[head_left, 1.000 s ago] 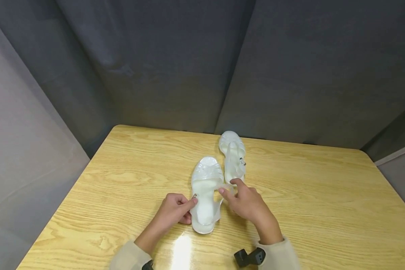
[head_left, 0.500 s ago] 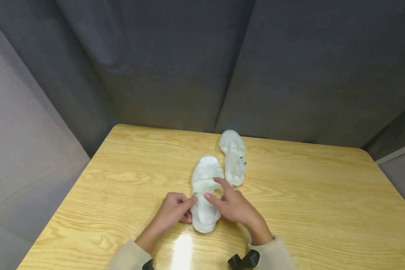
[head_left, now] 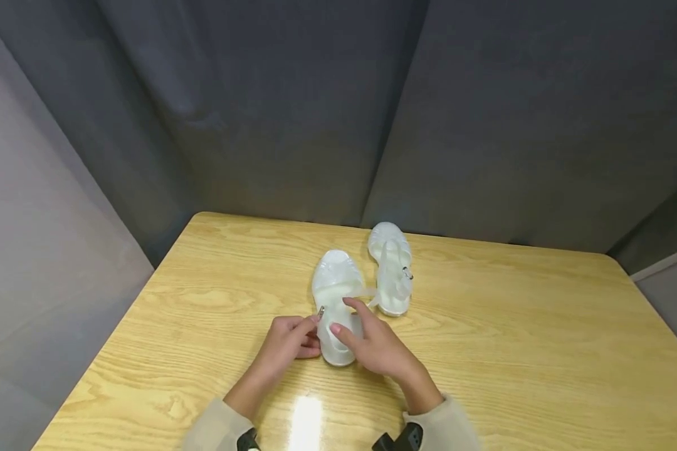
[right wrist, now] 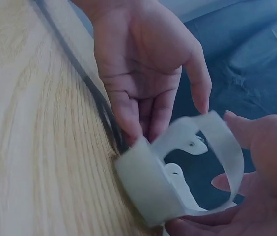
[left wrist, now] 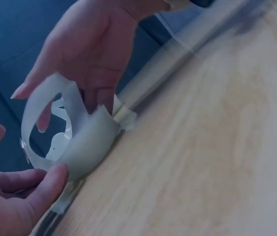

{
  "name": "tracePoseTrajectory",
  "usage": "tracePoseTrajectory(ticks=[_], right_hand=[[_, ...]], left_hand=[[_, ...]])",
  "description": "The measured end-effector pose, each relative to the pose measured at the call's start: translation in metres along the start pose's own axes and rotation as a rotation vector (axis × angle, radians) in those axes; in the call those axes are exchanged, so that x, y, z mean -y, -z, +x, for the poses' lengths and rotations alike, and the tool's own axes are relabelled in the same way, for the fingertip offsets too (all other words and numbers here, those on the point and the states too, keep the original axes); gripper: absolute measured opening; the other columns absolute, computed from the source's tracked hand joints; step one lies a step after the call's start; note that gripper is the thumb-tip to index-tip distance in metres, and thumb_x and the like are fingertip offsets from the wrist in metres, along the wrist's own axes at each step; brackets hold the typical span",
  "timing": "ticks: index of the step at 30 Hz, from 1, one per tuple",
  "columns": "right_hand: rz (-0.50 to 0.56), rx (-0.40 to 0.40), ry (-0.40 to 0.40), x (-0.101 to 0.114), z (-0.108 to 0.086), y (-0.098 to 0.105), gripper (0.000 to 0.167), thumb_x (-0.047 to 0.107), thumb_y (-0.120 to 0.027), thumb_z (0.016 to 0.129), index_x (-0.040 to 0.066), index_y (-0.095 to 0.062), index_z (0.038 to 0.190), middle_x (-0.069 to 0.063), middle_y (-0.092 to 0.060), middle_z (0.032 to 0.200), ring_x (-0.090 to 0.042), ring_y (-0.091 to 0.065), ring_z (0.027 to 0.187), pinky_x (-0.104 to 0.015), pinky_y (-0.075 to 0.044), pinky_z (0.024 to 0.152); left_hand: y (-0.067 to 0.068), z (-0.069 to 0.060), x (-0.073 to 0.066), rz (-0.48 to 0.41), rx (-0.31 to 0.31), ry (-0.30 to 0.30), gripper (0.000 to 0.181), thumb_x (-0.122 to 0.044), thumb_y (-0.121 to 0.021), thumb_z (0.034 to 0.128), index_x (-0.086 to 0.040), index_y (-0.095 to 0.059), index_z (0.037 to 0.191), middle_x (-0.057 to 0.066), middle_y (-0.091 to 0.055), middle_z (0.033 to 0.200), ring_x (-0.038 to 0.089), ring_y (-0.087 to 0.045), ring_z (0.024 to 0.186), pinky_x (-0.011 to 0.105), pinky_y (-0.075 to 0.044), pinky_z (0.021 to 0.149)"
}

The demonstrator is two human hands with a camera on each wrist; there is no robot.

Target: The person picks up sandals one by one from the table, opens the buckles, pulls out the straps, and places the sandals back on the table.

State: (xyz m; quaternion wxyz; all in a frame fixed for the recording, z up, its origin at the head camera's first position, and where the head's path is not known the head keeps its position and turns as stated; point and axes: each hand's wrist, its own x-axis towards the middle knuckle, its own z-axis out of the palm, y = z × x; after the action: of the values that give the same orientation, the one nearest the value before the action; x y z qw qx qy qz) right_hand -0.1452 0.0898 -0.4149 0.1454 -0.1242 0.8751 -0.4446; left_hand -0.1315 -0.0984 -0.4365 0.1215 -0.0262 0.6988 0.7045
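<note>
A white sandal (head_left: 334, 275) lies toe-away on the table, near its middle. My left hand (head_left: 288, 341) pinches its left side by a small metal buckle (head_left: 321, 311). From the right, my right hand (head_left: 380, 344) holds the sandal, with thumb and index finger reaching over the insole and the other fingers at its outer side. Both wrist views show the raised heel strap (left wrist: 42, 96) as a loop between the hands. A loose thin strap (head_left: 365, 293) sticks out to the right. Farther back stands a second white sandal (head_left: 388, 238) with its own buckle (head_left: 407, 273).
The wooden table (head_left: 513, 338) spreads to both sides, with its far edge just behind the second sandal. Dark grey curtains (head_left: 293, 113) hang behind it. A pale panel (head_left: 45, 219) stands on the left. Black wrist cameras (head_left: 397, 438) sit at the cuffs.
My right hand has moved left, from the loose strap onto the sandal. The near sandal has shifted slightly away and left, with my left hand still pinching it.
</note>
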Motion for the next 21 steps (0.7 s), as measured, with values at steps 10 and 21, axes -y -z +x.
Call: tracePoseTrajectory(ticks=[10, 21], right_hand=[[0.138, -0.056, -0.008, 0.005, 0.024, -0.007, 0.053, 0.042, -0.052, 0.095, 0.011, -0.043, 0.137, -0.017, -0.040, 0.143, -0.032, -0.039, 0.130, -0.054, -0.032, 0.104], [0.436, -0.132, -0.087, 0.005, 0.068, -0.006, 0.050, 0.038, -0.046, 0.098, 0.006, -0.044, 0.136, -0.014, -0.034, 0.149, -0.032, -0.023, 0.140, -0.050, -0.021, 0.113]], left_hand=[[0.006, 0.019, -0.004, -0.019, -0.057, -0.008, 0.034, -0.018, -0.049, 0.0955, 0.012, -0.064, 0.101, 0.015, -0.062, 0.095, 0.018, -0.061, 0.081, 0.033, -0.055, 0.078], [0.013, 0.050, -0.011, -0.030, -0.102, -0.003, 0.038, -0.022, -0.049, 0.0957, 0.009, -0.058, 0.117, 0.015, -0.060, 0.104, 0.021, -0.058, 0.093, 0.037, -0.051, 0.089]])
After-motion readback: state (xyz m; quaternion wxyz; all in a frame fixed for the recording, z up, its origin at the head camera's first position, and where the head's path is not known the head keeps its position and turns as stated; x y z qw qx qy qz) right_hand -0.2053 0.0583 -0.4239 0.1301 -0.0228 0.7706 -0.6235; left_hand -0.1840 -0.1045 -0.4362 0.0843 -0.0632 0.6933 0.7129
